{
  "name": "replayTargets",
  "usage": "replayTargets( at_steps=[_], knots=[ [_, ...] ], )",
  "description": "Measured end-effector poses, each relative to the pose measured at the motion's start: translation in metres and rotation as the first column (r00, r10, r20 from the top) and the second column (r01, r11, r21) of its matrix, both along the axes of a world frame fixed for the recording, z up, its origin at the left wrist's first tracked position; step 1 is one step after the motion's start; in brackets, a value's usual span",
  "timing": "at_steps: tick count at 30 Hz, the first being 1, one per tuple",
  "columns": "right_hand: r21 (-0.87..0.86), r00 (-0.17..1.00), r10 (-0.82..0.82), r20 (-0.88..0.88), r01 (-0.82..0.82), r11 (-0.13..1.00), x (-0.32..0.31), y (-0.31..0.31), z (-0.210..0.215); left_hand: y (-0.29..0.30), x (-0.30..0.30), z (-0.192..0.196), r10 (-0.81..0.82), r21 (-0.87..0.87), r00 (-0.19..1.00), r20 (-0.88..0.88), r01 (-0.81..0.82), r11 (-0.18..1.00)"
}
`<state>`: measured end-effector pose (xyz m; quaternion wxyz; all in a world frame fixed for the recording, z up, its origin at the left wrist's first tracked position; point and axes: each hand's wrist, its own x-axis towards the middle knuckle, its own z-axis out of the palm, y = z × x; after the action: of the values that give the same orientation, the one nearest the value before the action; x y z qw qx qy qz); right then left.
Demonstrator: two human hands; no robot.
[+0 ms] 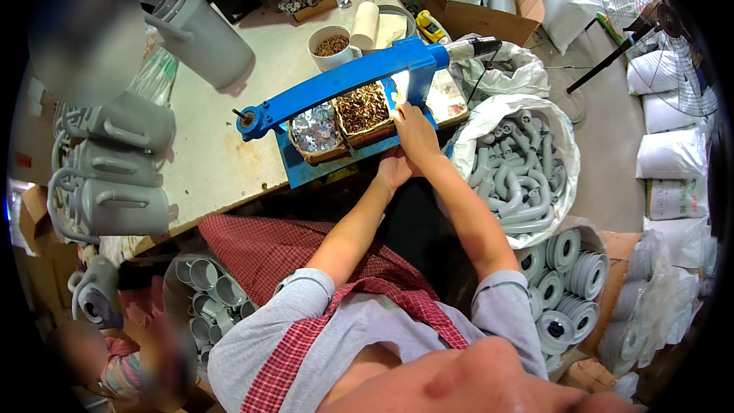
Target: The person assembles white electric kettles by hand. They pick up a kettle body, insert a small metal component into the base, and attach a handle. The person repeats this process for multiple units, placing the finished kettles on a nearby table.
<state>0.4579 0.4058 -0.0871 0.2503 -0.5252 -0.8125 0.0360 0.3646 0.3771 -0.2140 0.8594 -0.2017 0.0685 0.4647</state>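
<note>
A blue long-armed metal hand press stands at the table's near edge on a blue base plate. My right hand is beside its upright post, fingers drawn together at a brightly lit spot; what they pinch, if anything, I cannot make out. Just below, my left hand lies near the table edge, palm partly upward, its fingers hidden behind the right hand. Under the press arm sit a box of small copper-coloured metal pieces and a box of small silvery pieces.
Grey plastic watering cans stand at the left. A white mug holds small brown pieces. On my right are a white sack of grey curved tubes and a bag of grey discs. Grey cups fill a bag below the table.
</note>
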Motion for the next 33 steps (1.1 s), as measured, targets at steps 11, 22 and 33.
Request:
replayTargets(
  at_steps=[11, 22, 33],
  knots=[
    [-0.053, 0.935, -0.052, -0.352, 0.035, 0.998, 0.006, -0.041, 0.004, -0.003, -0.006, 0.004, -0.029, 0.014, 0.86, 0.51, 0.025, 1.0],
    [-0.136, 0.877, -0.042, -0.479, -0.027, 0.99, 0.013, -0.079, -0.005, -0.003, -0.004, 0.03, -0.021, 0.182, 1.0, 0.003, 0.02, 0.983],
    [0.085, 0.846, -0.257, -0.467, 0.332, 0.94, -0.007, -0.021, -0.005, -0.002, -0.004, 0.024, 0.022, -0.003, 0.999, 0.027, -0.022, 1.0]
  ],
)
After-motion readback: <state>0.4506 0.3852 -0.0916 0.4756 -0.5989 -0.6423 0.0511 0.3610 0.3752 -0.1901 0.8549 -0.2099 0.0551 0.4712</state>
